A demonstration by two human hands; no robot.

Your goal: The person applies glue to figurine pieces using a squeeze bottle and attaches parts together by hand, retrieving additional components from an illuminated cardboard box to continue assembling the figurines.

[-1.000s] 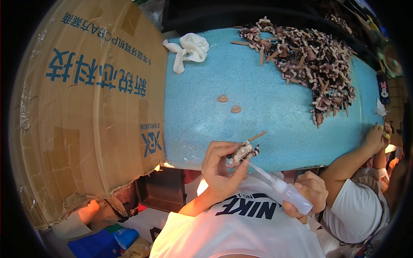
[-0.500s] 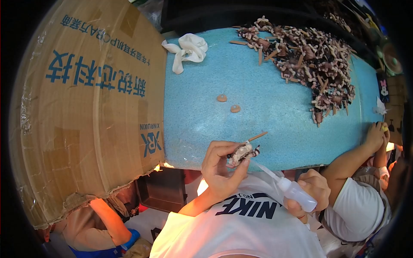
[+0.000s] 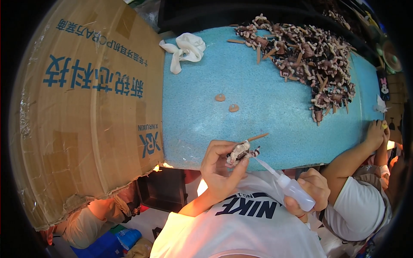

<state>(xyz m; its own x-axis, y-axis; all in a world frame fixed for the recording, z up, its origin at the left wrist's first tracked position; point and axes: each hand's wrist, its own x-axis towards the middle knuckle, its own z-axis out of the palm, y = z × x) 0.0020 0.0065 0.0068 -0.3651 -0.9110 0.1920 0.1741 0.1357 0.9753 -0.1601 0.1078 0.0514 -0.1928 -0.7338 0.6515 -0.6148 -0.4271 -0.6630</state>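
Observation:
Close to the near edge of the table, my left hand (image 3: 220, 172) pinches a small figurine (image 3: 239, 152), cream and dark brown, between thumb and fingers. A flat tan stick juts out from the figurine toward the upper right. My right hand (image 3: 315, 189) grips a translucent squeeze bottle (image 3: 297, 195) with a long thin nozzle. The nozzle's tip points up and left, right beside the figurine's striped limb; whether it touches cannot be made out. Farther in on the table lie two small tan pieces (image 3: 220, 97), apart from both hands.
A big heap of similar figurines (image 3: 307, 56) covers the far right of the blue tabletop (image 3: 262, 81). A white cloth (image 3: 185, 47) lies at the far left. The tall cardboard box (image 3: 99, 116) borders the left side. A co-worker's hands (image 3: 376, 135) are at the right.
The figurine has turned slightly in my left hand, and the bottle's nozzle has shifted a little up and right. At the lower left, another person's raised forearm has moved away.

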